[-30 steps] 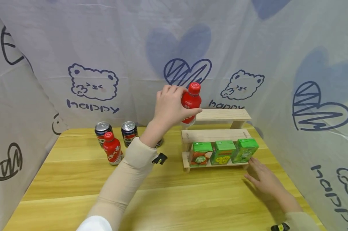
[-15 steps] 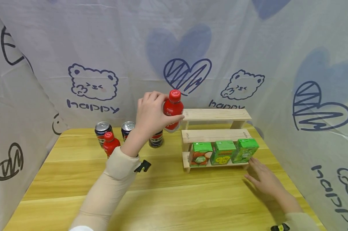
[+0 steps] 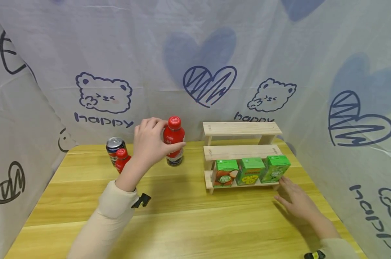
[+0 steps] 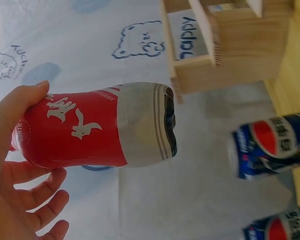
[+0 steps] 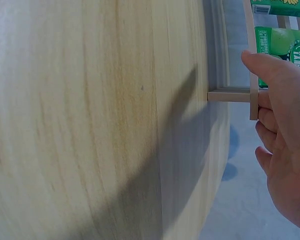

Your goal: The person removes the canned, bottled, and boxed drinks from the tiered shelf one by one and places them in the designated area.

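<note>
Light is soft — a shadow [image 5: 165,170] (right wrist view) darkens the tabletop [image 5: 90,75].

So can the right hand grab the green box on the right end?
Probably yes: the right hand is at that end of the wooden shelf, beside the green box, and nothing seems in the way.

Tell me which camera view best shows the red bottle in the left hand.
The left wrist view: the red bottle appears large there, lettering and base plain past the left hand. The head view shows it smaller, red cap included; the right wrist view shows none of it.
</note>
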The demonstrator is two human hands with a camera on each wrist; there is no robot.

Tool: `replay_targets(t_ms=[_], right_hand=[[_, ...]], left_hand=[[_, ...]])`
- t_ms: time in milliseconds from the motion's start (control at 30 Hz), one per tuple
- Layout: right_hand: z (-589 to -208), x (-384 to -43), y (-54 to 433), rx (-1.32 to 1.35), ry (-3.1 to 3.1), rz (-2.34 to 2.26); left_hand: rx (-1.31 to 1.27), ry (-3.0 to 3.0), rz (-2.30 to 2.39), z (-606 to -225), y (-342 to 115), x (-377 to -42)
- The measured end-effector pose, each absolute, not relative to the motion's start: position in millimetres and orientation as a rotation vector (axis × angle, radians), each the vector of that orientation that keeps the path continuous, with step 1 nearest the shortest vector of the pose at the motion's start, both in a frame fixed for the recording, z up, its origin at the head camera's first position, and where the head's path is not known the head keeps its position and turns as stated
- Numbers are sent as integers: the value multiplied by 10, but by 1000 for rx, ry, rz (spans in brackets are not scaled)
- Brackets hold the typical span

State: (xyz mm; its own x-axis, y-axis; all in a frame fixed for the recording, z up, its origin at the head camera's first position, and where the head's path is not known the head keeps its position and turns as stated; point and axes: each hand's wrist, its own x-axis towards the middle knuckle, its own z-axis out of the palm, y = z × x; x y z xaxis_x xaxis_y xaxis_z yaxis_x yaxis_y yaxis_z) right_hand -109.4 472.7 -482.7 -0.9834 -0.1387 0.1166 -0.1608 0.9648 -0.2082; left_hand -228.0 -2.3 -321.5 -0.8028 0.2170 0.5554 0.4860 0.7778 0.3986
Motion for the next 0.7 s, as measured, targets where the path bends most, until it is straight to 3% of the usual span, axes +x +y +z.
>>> replay_targets(t_ms=[700], right_hand=[[-4837,-1106,4735,201,-3032,354]], left_hand=[[-498,-2608,-679,-3992,-347,-2344]])
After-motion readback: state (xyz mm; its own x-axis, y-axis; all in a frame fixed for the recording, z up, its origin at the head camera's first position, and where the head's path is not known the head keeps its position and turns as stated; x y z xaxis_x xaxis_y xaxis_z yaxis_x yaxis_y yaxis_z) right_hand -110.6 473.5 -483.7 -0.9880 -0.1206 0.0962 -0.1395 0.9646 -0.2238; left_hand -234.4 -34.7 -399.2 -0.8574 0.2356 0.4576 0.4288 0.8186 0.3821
